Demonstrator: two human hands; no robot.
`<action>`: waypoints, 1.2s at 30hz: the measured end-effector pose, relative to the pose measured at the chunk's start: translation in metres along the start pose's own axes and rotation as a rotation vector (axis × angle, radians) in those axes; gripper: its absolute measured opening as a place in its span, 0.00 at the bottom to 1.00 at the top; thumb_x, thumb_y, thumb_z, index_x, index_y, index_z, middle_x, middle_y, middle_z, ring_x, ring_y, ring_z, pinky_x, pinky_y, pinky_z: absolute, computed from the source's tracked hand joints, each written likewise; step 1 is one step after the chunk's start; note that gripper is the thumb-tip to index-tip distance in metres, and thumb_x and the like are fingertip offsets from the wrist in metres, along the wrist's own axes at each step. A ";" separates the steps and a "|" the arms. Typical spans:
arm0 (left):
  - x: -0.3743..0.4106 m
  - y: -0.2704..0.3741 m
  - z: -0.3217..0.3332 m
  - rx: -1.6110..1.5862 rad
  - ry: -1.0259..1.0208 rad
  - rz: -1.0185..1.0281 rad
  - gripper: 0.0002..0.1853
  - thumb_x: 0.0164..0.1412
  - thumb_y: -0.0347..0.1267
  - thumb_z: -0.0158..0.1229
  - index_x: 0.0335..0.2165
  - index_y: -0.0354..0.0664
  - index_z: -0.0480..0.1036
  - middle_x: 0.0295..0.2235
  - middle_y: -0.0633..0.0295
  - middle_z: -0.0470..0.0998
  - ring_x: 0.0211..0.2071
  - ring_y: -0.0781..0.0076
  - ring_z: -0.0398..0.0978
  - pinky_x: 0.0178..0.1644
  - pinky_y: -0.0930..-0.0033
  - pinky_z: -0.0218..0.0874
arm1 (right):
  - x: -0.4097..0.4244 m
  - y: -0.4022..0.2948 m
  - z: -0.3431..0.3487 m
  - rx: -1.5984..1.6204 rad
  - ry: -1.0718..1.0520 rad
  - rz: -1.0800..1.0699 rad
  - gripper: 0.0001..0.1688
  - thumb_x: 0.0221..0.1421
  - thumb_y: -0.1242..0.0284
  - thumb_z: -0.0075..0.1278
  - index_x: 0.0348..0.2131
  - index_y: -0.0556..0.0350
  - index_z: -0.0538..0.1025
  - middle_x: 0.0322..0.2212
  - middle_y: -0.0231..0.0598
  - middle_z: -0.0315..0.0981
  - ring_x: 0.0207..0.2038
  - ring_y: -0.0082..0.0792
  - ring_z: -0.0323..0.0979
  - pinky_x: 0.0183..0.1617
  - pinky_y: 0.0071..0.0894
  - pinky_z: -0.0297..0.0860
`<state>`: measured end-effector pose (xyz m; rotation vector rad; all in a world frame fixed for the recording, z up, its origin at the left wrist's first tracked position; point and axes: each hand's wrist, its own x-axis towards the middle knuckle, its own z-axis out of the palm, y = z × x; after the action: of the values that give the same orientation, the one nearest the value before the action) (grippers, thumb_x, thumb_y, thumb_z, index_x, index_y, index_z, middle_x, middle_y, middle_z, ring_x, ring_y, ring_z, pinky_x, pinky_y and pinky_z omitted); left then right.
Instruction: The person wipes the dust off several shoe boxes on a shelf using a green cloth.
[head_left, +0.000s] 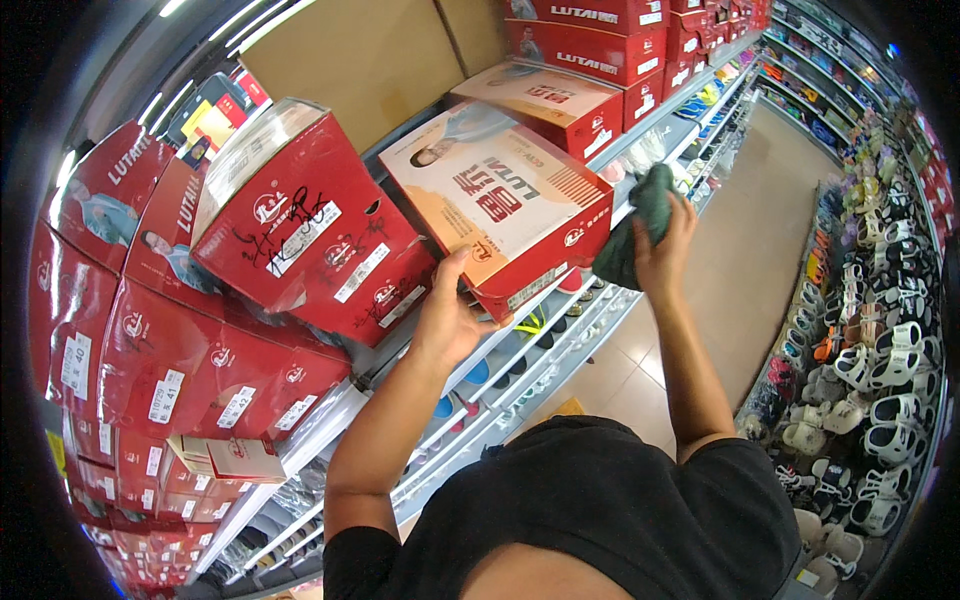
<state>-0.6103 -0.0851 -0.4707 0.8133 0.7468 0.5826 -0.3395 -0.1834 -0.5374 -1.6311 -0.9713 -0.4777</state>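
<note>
My left hand (454, 319) grips the near corner of a red cardboard shoebox (517, 191), thumb on its printed lid and fingers below. The lid is cream and orange, with a picture of a person and writing. The box is tilted above the shelf edge, lid closed. Just right of the box, my right hand (667, 251) holds a bunched dark green cloth (645, 225), part of which hangs down. The cloth appears close to the box's right end; whether they touch I cannot tell.
Stacked red shoeboxes (322, 225) stand left; another light-lidded shoebox (551, 97) lies behind the held one. A brown cardboard panel (352, 67) rises at the back. Below are wire shelves (517, 375) with footwear. Across the tiled aisle (772, 172), a rack holds clogs and sandals (896, 352).
</note>
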 end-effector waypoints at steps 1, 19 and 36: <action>0.000 0.001 0.002 0.002 -0.001 -0.004 0.38 0.53 0.57 0.51 0.57 0.51 0.57 0.55 0.56 0.63 0.52 0.57 0.64 0.50 0.39 0.56 | 0.008 0.011 -0.006 0.089 0.006 0.064 0.33 0.51 0.77 0.54 0.55 0.59 0.61 0.52 0.55 0.57 0.55 0.47 0.59 0.59 0.41 0.56; -0.011 0.002 0.007 0.140 -0.052 -0.046 0.36 0.54 0.58 0.49 0.56 0.53 0.59 0.53 0.56 0.66 0.52 0.57 0.66 0.50 0.38 0.58 | -0.052 -0.083 0.015 0.039 -0.077 -0.454 0.35 0.34 0.73 0.55 0.49 0.52 0.72 0.50 0.49 0.60 0.55 0.58 0.54 0.54 0.51 0.57; -0.020 0.003 0.013 0.031 -0.053 -0.007 0.41 0.53 0.61 0.48 0.59 0.53 0.55 0.57 0.56 0.62 0.55 0.52 0.62 0.52 0.33 0.52 | 0.001 -0.018 -0.060 0.888 -0.128 0.515 0.31 0.48 0.80 0.46 0.54 0.56 0.63 0.43 0.41 0.68 0.44 0.32 0.68 0.48 0.31 0.66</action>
<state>-0.6134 -0.1034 -0.4551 0.8513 0.7113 0.5423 -0.3426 -0.2384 -0.5085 -1.0237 -0.6590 0.3820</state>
